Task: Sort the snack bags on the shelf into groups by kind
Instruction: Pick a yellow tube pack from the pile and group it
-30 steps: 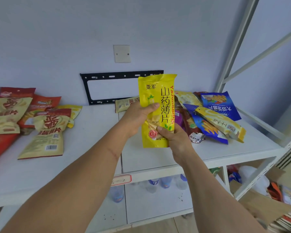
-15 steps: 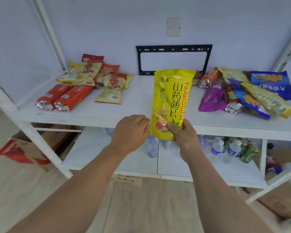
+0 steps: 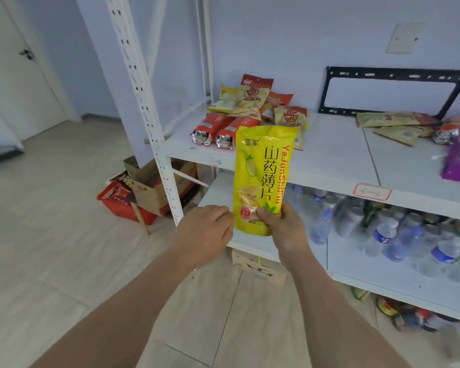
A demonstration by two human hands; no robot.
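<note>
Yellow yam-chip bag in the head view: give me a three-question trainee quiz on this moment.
1. True or false: the yellow yam-chip bag lies flat on the shelf.
2. Which hand has the bag in its grip? A left hand B right hand
3. Fill in: the two red foil-ended packs lie at the shelf's ____ end.

Key: 1 false, it is held upright in front of the shelf; 2 B; 3 left.

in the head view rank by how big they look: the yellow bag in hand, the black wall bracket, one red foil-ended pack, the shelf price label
1. black wall bracket
2. yellow bag, though nearness to the camera inflates it
3. red foil-ended pack
4. shelf price label
</note>
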